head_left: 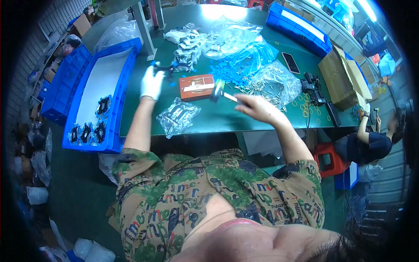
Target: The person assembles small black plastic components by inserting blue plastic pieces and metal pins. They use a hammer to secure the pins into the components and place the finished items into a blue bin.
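My left hand, in a white glove, is closed on a small black part with blue at its end, over the table left of a red-brown block. My bare right hand grips the handle of a hammer. The hammer's head is at the right edge of the red-brown block, which carries a pale metal fixture. Closer to me lies a clear bag of parts. Beyond the block are small blue pieces and a pile of metal pins.
At left, a blue crate holds several bagged black parts. Plastic bags and grey parts lie farther back. To the right are a phone, rubber bands, a black device, a cardboard box and another person.
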Tool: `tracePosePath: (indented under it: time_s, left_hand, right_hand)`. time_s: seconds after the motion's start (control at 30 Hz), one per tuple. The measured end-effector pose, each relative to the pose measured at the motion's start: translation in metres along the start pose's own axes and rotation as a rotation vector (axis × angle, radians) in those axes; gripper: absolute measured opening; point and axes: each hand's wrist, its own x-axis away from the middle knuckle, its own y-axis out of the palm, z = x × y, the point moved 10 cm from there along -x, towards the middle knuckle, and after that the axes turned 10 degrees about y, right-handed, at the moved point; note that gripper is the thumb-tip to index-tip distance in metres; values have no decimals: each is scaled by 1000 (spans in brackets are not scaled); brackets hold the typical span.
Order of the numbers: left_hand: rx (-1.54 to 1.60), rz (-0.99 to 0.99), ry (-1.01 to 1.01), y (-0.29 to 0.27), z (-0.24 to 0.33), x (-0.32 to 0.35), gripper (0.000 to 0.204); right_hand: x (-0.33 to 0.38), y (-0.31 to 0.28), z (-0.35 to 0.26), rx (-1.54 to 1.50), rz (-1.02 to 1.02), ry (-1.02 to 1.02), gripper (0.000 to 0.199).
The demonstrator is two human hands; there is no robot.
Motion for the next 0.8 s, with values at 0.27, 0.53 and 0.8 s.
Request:
tracePosePath:
  time_s: [0.27, 0.53, 0.8]
  left_hand:
    - [-427, -372, -297, -52, -74, 7, 55]
    - [-419, 29, 47, -98, 18, 50, 42]
    - [-222, 47, 101, -78, 42, 133, 30]
  right_hand:
    - [-5, 54, 17, 246, -144, -2, 35]
    - [-67, 0, -41, 271, 206, -258, 28]
    - [-243, -3, -14, 153, 338, 72, 39]
